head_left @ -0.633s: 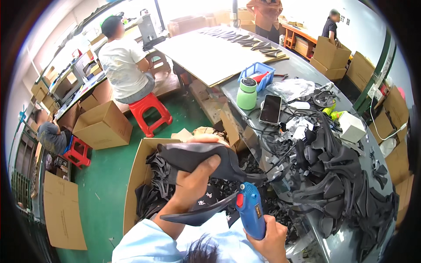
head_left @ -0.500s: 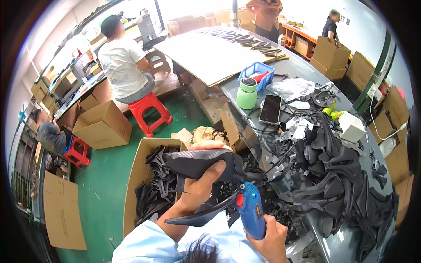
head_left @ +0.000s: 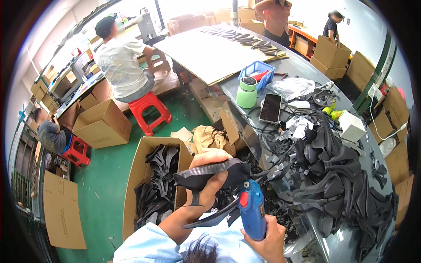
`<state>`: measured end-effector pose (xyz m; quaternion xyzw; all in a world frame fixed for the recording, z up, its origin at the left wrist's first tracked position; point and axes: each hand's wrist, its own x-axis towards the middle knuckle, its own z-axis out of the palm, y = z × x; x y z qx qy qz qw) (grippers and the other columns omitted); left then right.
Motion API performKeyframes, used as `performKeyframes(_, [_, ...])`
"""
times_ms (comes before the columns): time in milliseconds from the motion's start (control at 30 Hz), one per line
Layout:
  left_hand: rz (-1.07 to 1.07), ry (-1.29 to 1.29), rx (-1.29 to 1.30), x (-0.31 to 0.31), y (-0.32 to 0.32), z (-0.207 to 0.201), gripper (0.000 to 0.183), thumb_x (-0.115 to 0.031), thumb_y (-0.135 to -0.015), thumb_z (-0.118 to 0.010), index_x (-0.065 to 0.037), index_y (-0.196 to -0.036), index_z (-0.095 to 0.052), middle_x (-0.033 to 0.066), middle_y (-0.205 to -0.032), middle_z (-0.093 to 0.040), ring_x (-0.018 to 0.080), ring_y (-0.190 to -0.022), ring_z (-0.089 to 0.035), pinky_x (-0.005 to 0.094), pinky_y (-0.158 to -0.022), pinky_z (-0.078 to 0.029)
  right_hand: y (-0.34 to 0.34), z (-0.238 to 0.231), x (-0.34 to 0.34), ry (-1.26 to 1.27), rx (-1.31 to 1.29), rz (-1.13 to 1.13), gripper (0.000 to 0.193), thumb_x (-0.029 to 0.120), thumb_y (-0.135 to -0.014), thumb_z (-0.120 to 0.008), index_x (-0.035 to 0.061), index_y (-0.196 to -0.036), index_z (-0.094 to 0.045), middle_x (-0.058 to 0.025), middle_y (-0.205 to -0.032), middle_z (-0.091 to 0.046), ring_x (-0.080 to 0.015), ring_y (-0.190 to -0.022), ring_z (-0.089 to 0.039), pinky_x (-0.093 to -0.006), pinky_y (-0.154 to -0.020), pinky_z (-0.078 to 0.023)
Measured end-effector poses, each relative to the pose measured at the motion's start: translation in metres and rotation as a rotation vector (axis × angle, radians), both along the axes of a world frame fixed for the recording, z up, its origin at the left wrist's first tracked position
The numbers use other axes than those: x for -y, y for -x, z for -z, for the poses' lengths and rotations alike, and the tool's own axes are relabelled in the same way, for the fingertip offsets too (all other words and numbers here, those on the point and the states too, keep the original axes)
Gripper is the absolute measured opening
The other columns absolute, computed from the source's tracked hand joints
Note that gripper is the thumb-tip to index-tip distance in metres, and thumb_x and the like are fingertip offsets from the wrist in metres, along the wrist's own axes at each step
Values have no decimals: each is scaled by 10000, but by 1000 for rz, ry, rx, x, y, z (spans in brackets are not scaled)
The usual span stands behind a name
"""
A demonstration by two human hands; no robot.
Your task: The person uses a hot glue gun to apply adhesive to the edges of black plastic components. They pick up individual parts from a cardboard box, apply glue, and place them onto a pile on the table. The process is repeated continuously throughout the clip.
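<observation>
My left hand [head_left: 209, 186] is closed around a curved black moulded piece [head_left: 206, 174] with a ribbed grey edge, thumb on the near side and fingers behind. A long dark strip [head_left: 215, 218] hangs below the piece. In my right hand [head_left: 268, 239] is a blue handheld power tool [head_left: 253, 215] with a red button, gripped by its body. The tool's head meets the right end of the black piece; its working tip is hidden there. To the left of my left hand stands a cardboard box [head_left: 135, 186] with several similar black pieces [head_left: 163, 173] in it.
A heap of black moulded parts [head_left: 337, 175] covers the grey table [head_left: 302, 70] on my right. A phone [head_left: 270, 108], green bottle [head_left: 247, 93], blue basket [head_left: 263, 72] and white block [head_left: 352, 127] are on it. A person [head_left: 125, 65] sits on a red stool [head_left: 150, 111]; others are farther off.
My left hand has turned the black piece and shifted it right and slightly down, showing more of its ribbed edge. The tool stays against its right end. The standing person has moved right.
</observation>
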<state>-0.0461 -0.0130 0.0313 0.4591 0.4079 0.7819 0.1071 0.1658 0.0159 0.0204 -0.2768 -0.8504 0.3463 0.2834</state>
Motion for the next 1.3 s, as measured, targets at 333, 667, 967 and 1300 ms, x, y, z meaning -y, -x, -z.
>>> performKeyframes(333, [117,-29,209,-1,-20,1,252,46,-800,-486,-5,-1045,-467,172,-1068,-547,242,-1036,-534,368,-945,-388,4,-1,4,81,-14,19,516,201,-610,-794,36,-995,-494,-174,-698,-583,-338,-613,-596,-379,-551,-469])
performKeyframes(667, [224,464,288,12,-13,-31,247,38,-787,-487,7,-1028,-532,86,-1045,-556,145,-989,-525,279,-890,-397,2,5,2,-180,34,101,427,133,-637,-743,3,-972,-511,-179,-684,-563,-351,-606,-574,-401,-555,-455])
performKeyframes(967, [423,627,38,12,3,-35,300,11,-779,-503,-32,-1076,-501,63,-971,-581,127,-909,-548,277,-820,-430,-1,6,0,-225,28,26,446,120,-606,-756,-15,-952,-509,-163,-648,-552,-331,-568,-568,-384,-519,-450])
performKeyframes(1300, [520,705,-405,6,17,-29,332,-20,-730,-561,-51,-1058,-518,95,-960,-597,235,-895,-581,333,-811,-438,2,-7,4,-106,-54,-21,411,124,-635,-752,-16,-934,-508,-192,-674,-558,-368,-600,-568,-409,-536,-453])
